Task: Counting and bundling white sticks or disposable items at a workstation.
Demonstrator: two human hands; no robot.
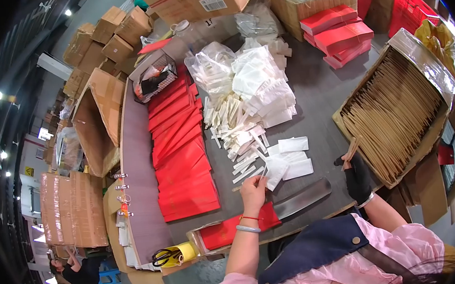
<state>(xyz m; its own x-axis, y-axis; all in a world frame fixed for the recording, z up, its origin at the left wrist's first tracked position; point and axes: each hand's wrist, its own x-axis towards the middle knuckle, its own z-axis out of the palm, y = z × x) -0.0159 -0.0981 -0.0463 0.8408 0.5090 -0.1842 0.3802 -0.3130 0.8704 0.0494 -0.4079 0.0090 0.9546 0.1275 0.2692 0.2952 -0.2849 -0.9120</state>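
Observation:
My left hand, with a red string and a pale bangle at the wrist, pinches the edge of a flat white packet. More white packets lie flat just beyond it. Below that hand, a red paper sleeve lies at the table's front edge, beside a curved metal strip. In a black fingerless glove, my right hand grips a few thin wooden chopsticks. It is beside an open carton filled with rows of wooden chopsticks.
Red sleeves overlap in a long row along the left board. White packets and narrow slips are heaped mid-table. Red bundles stand at the far right. A yellow holder with scissors sits front left. Another person is at far left.

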